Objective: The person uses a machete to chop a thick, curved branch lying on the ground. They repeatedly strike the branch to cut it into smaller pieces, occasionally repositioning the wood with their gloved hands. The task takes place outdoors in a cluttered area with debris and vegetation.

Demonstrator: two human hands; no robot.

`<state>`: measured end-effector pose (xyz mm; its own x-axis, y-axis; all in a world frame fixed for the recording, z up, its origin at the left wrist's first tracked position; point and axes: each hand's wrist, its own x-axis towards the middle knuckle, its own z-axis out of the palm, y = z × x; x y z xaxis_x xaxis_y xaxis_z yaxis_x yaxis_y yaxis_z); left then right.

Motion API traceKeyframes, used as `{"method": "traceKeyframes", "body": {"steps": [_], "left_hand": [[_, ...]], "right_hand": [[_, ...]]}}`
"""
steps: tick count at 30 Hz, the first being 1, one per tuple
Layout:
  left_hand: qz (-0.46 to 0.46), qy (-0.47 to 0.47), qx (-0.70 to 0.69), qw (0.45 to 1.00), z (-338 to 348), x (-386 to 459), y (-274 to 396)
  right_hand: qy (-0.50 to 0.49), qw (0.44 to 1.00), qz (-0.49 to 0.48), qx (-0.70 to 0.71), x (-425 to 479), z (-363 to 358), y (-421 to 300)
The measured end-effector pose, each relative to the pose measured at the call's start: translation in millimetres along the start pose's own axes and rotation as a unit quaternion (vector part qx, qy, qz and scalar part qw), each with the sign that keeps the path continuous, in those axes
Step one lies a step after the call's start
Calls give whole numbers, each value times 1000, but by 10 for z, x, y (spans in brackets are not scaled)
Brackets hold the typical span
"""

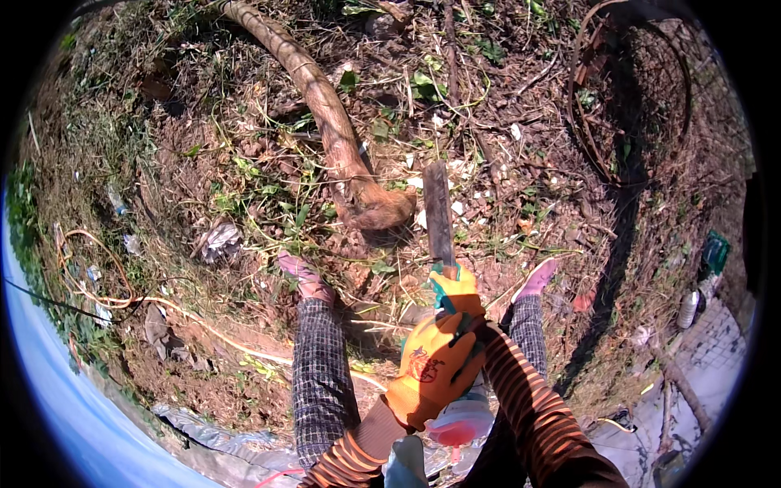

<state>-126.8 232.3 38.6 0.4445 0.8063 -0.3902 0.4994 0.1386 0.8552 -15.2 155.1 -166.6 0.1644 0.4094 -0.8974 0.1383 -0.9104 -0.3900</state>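
My right hand [460, 293], in an orange glove with a green palm, grips the lower end of a flat, worn machete-like blade [438, 213], which points away from me. Over my right wrist lies my left hand [430, 372], in a matching printed glove, its fingers wrapped around the wrist and cuff. Just left of the blade tip, a thick curved tree trunk [332, 122] meets the ground at a bent, reddish-brown base [381, 207]. White chips [457, 207] lie scattered around the blade. The tool's handle is hidden inside my right glove.
My feet in pink shoes stand apart on dry, littered soil. An orange hose [213, 332] crosses the left side. A pale container with a pink part [460, 424] is below my hands. Crumpled plastic [221, 240] lies left, a green bottle [715, 251] right, and a wire loop [573, 91] upper right.
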Motion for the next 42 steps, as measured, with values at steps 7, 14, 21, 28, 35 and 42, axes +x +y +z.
{"method": "traceKeyframes", "body": {"steps": [7,14,21,28,35,42], "left_hand": [[-1,32,-3,999,-70,4,108],[37,-12,34,999,-279,61,123],[21,16,117,993,-296,-93,-112],[-70,21,181,981,-142,-834,-339],[-92,305,197,927,-772,-1577,189],[-295,337,175,877,-844,-3021,185]], "right_hand": [[10,1000,-29,-8,-477,-303,-332],[-4,996,-50,69,-916,-707,-193],[2,976,143,166,-1546,-1087,-395],[-36,984,148,97,-2274,-1616,-290],[-8,985,158,72,-2770,-2157,-566],[-18,996,71,60,-2953,-2637,-424]]}}
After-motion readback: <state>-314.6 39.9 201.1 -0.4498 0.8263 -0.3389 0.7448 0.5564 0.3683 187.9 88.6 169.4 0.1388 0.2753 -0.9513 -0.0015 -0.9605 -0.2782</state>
